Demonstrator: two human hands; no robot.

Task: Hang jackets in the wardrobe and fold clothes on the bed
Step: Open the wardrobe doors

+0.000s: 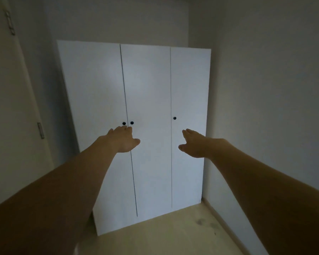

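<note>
Wardrobe (pixel 145 107), all three doors closed, ahead; left hand (pixel 124 139) and right hand (pixel 193 144) reaching, each grip apart and empty; no jackets visible, hanging and folding apparently unstarted.

Dim room, grey walls (pixel 265 89), pale wood floor (pixel 173 236), white door (pixel 11 107) at left

dim room, soft grain; wardrobe (pixel 145 107) doors brightest, forearms in shadow, wide-angle bending at edges.
</note>
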